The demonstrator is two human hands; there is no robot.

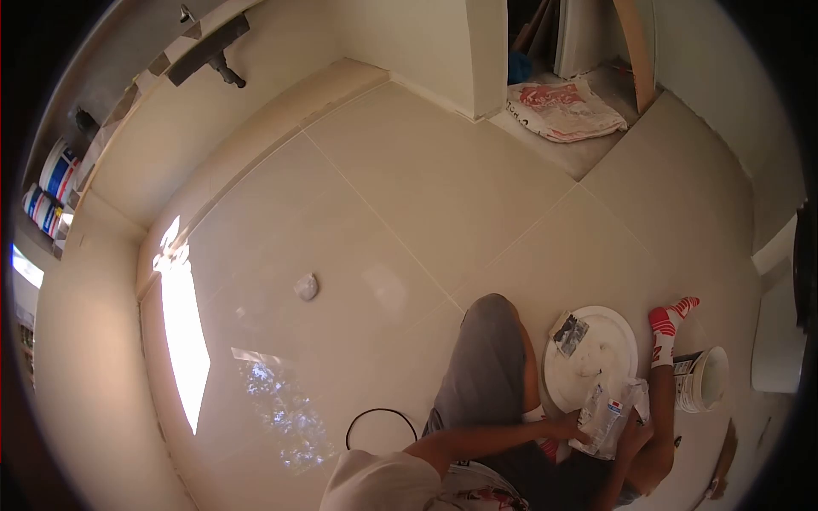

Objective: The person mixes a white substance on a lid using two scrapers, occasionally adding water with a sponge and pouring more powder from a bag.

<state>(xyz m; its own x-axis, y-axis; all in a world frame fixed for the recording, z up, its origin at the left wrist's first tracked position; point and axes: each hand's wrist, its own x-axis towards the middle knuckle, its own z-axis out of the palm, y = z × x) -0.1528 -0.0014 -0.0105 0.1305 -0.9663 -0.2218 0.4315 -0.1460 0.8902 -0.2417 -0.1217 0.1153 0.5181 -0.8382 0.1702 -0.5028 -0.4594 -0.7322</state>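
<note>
My left hand (pixel 568 427) grips the left side of a clear plastic bag (pixel 602 423) with whitish contents and a small red and blue label. On the bag's right side, my right hand (pixel 632 436) is closed around its edge. The bag is over the lower rim of a round white tray or lid (pixel 618 328) on the floor, which has pale smears on it. A dark, flat rectangular piece (pixel 569 335), smeared with white, rests at the tray's upper left. To the right stands a white bucket (pixel 712 381) with a dark label.
My socked foot (pixel 663 341) is stretched beside the bucket. A pale lump (pixel 306 287) and a black hoop or cord (pixel 381 412) lie on the tiled floor. A printed sack (pixel 569 111) is in the doorway. Paint-type tubs (pixel 60 170) stand at the far left.
</note>
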